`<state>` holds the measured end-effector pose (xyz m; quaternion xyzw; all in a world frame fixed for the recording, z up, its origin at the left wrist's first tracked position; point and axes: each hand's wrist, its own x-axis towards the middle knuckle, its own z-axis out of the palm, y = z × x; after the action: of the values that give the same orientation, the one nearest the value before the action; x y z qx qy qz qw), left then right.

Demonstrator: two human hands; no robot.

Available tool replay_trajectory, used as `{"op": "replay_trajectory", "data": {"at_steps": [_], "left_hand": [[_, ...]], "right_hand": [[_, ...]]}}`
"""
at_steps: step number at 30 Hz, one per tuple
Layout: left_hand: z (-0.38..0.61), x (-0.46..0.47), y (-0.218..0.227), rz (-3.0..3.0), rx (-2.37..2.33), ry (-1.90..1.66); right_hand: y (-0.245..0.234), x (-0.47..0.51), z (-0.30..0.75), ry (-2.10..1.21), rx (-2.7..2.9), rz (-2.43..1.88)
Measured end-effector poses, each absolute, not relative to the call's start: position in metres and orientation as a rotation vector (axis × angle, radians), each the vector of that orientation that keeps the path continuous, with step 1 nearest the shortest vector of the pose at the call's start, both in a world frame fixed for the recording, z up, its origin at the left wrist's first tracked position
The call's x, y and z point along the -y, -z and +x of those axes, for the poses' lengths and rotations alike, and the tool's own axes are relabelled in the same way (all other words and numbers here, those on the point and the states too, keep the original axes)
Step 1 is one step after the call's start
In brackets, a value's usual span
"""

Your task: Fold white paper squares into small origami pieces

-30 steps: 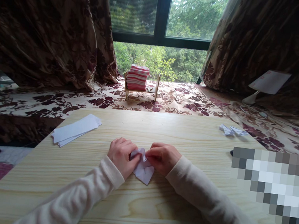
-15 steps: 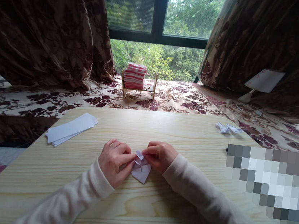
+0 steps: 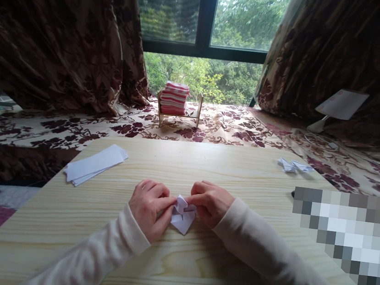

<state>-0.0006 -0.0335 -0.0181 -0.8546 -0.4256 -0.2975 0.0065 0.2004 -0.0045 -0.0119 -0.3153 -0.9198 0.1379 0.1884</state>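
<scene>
A small folded piece of white paper (image 3: 183,220) lies on the wooden table (image 3: 147,266) between my hands, its pointed end toward me and its upper flaps standing up. My left hand (image 3: 152,207) grips its left side, with the index finger at the upper flap and the thumb lower down. From the right, my right hand (image 3: 208,202) has its fingers curled, the index fingertip against the upper right of the paper. The underside of the paper and some of my fingertips are hidden.
A stack of white paper strips (image 3: 97,164) lies at the table's left. Folded paper pieces (image 3: 294,166) sit at the back right edge. Beyond the table are a small rack with striped cloths (image 3: 174,99) and a white lamp (image 3: 342,105). A blurred-out patch covers the right edge.
The upper flap of the paper now stands more upright and is more folded in. My right fingers have shifted slightly, the index finger stretching toward the paper. The whole view has shifted a little.
</scene>
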Motion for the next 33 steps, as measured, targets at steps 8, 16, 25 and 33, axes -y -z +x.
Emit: {"op": "replay_trajectory", "data": {"at_steps": [8, 16, 25, 33], "left_hand": [[-0.002, 0.034, 0.022, -2.626, 1.316, 0.850], [0.003, 0.035, 0.014, -2.633, 1.453, 0.932], [0.019, 0.023, 0.007, -2.597, 1.867, 0.965], [0.020, 0.015, 0.004, -2.563, 2.033, 0.970]], "right_hand": [[0.012, 0.010, 0.197, -0.158, 2.688, -0.912], [0.013, 0.011, 0.195, -0.245, 2.621, -0.960], [0.014, 0.009, 0.197, -0.255, 2.631, -0.958], [0.015, 0.007, 0.199, -0.195, 2.676, -0.924]]}}
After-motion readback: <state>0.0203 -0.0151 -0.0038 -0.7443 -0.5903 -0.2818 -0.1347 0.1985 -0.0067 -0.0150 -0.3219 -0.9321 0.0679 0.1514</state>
